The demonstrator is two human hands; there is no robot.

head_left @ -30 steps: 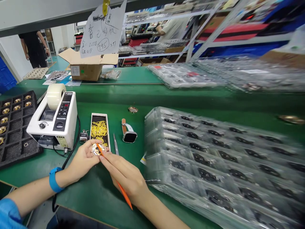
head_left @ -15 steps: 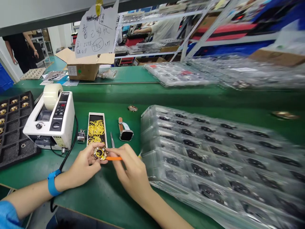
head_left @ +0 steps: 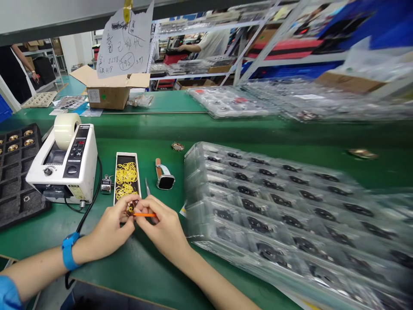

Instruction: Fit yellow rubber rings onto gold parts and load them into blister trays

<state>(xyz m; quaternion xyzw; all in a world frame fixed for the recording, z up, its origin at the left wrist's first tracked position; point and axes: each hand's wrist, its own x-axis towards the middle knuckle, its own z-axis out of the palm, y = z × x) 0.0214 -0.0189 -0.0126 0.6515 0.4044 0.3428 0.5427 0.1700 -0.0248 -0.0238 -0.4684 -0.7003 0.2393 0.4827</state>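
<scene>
Between the fingertips of my left hand [head_left: 112,228] is a small round gold watch part [head_left: 130,208], partly covered by the fingers. My right hand [head_left: 163,221] pinches an orange stick-like tool [head_left: 144,215], its end at the watch part. Just beyond the hands lies a white box [head_left: 137,172] with yellow rings [head_left: 126,173] inside. Metal tweezers [head_left: 147,187] rest right of the box, and a smartwatch [head_left: 165,181] with a light strap lies farther right.
A white tape dispenser [head_left: 64,168] and a black foam tray [head_left: 19,189] stand left. A metal counter [head_left: 106,184] sits by the box. Stacked clear trays [head_left: 258,206] fill the right. A cardboard box [head_left: 108,95] is behind; people are in the background.
The view has shifted, moving the bench items slightly left in the picture. The watch part is now tilted and more hidden by my fingers, and my right hand is closer to my left.
</scene>
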